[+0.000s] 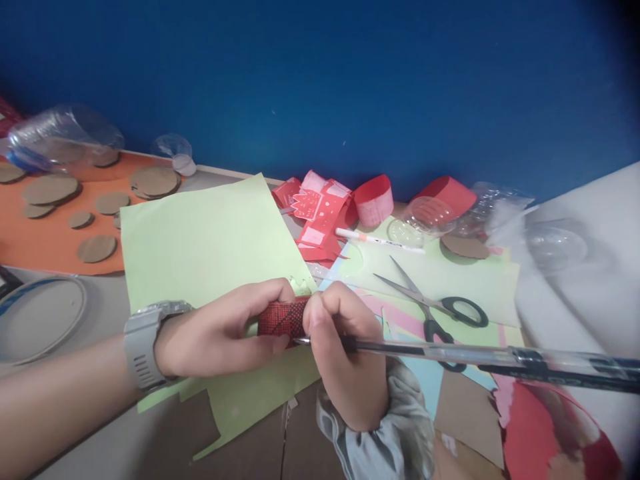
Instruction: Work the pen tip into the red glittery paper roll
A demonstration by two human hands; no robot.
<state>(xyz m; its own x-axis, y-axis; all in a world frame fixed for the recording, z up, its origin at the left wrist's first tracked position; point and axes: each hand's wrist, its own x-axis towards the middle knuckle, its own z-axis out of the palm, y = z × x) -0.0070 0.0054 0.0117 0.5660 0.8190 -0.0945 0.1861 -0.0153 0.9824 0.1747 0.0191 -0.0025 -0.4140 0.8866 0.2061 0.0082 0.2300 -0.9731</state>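
Both hands are engaged: the left hand [215,327] pinches a red piece with black patterning [280,320] between thumb and fingers, while the right hand [343,373] grips a pen [400,348] close to its tip, its fingertips against the piece's right end. The piece is above the lower right part of the light green sheet [200,240]; whether the pen tip touches it or sits just beside it, I cannot tell. Good marking here probably calls for short, light strokes, with the piece braced from both ends so it doesn't twist. The left thumb lies near the tip, so it would do well to clear fresh ink. Scissors [427,303] lie right of the green sheet, their blades apart, best given room from the right forearm.
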